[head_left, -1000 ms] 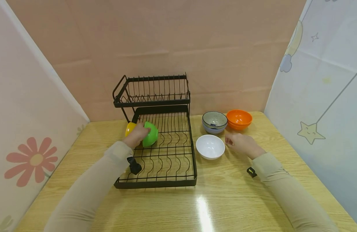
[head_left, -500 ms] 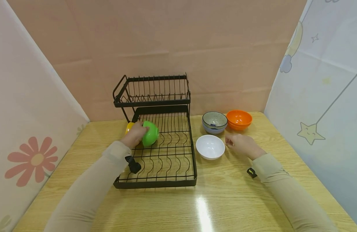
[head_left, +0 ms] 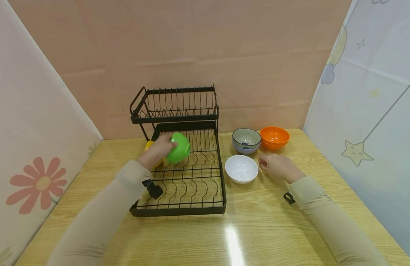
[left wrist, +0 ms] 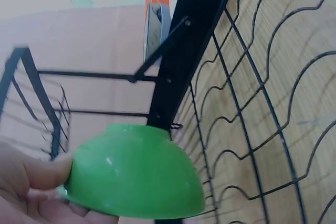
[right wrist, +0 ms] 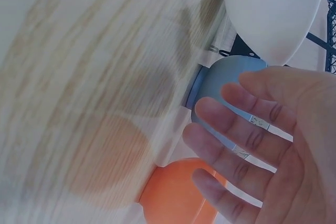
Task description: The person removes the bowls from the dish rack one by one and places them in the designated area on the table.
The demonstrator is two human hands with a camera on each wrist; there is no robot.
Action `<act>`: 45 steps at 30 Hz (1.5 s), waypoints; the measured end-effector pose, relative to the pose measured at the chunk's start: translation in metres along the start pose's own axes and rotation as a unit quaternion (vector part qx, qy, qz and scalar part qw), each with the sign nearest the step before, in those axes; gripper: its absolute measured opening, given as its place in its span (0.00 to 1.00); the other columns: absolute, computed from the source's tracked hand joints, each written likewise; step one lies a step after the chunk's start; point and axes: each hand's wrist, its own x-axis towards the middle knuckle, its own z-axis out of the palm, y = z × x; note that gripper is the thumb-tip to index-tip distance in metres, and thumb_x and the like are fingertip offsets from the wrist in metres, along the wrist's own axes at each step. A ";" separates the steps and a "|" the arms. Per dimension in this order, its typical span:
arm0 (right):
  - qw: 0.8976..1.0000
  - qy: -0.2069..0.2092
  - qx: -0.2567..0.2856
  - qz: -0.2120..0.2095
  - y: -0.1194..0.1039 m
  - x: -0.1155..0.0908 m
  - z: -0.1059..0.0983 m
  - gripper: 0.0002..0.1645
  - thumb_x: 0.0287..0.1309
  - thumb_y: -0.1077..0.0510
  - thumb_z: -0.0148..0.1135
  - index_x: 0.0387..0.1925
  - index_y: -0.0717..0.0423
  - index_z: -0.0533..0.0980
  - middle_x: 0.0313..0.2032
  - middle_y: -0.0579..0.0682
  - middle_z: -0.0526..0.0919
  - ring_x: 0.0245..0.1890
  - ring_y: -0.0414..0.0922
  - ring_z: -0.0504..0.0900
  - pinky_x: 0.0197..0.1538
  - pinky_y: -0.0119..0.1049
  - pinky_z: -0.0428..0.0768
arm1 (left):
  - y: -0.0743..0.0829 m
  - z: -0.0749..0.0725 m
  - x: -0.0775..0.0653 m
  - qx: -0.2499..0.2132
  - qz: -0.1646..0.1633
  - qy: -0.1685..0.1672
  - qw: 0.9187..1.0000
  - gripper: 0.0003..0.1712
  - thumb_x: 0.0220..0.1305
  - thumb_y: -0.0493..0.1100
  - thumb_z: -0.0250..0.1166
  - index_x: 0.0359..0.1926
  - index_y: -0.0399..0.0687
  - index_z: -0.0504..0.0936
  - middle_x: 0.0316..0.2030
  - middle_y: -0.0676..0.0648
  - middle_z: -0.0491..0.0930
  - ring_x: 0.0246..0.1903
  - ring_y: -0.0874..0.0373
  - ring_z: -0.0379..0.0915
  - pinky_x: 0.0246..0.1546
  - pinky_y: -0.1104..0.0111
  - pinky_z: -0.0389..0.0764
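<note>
My left hand (head_left: 159,149) pinches a green bowl (head_left: 179,148) by its edge, thumb on the outside, over the lower tier of the black dish rack (head_left: 178,211). The bowl is tilted, its base turned away from the hand. In the left wrist view the green bowl (left wrist: 134,174) appears beside the rack's wires. Partly hidden behind that hand, a yellow bowl (head_left: 149,144) leans at the rack's left side. My right hand (head_left: 278,166) holds nothing, its fingers loosely bent, just right of a white bowl (head_left: 241,169) on the table.
Behind the white bowl sits a speckled grey bowl (head_left: 246,137) stacked in a blue one (head_left: 245,150). Stacked orange bowls (head_left: 274,136) stand to their right. The rack's upper tier (head_left: 175,120) overhangs the back of the lower one. Fabric walls enclose the table (head_left: 178,240).
My left hand has lifted the green bowl away from the yellow one, up and to the right, tipping its base further upward. The right hand has stayed in place.
</note>
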 end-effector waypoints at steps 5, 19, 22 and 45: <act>1.000 -0.004 -0.003 0.008 0.002 0.001 0.001 0.04 0.58 0.59 0.61 0.29 0.47 0.75 0.26 0.44 0.78 0.26 0.42 0.75 0.24 0.39 0.72 | 0.014 0.013 -0.010 0.098 0.097 -0.021 0.990 0.28 0.73 0.38 0.53 0.70 0.37 0.61 0.61 0.34 0.71 0.58 0.42 0.71 0.58 0.51 0.75; 1.000 -0.010 -0.001 0.016 0.000 0.001 -0.003 0.03 0.60 0.58 0.59 0.30 0.49 0.75 0.26 0.45 0.79 0.25 0.42 0.75 0.25 0.40 0.73 | 0.040 0.055 -0.051 0.391 0.397 0.044 0.830 0.14 0.65 0.37 0.63 0.51 0.47 0.77 0.37 0.45 0.86 0.27 0.59 0.81 0.28 0.75 0.81; 1.000 -0.007 -0.003 0.016 0.001 0.001 -0.002 0.03 0.60 0.58 0.60 0.30 0.49 0.75 0.26 0.45 0.79 0.26 0.43 0.75 0.25 0.40 0.74 | 0.039 0.060 -0.051 0.446 0.453 0.072 0.769 0.14 0.62 0.36 0.66 0.48 0.49 0.78 0.34 0.49 0.86 0.28 0.59 0.82 0.30 0.73 0.82; 1.000 -0.004 0.007 0.008 0.005 -0.002 0.001 0.03 0.61 0.56 0.58 0.30 0.50 0.75 0.27 0.45 0.79 0.25 0.43 0.76 0.24 0.41 0.74 | 0.015 0.079 -0.040 0.510 0.523 0.021 0.683 0.12 0.61 0.34 0.65 0.44 0.54 0.80 0.29 0.54 0.85 0.22 0.62 0.77 0.26 0.73 0.80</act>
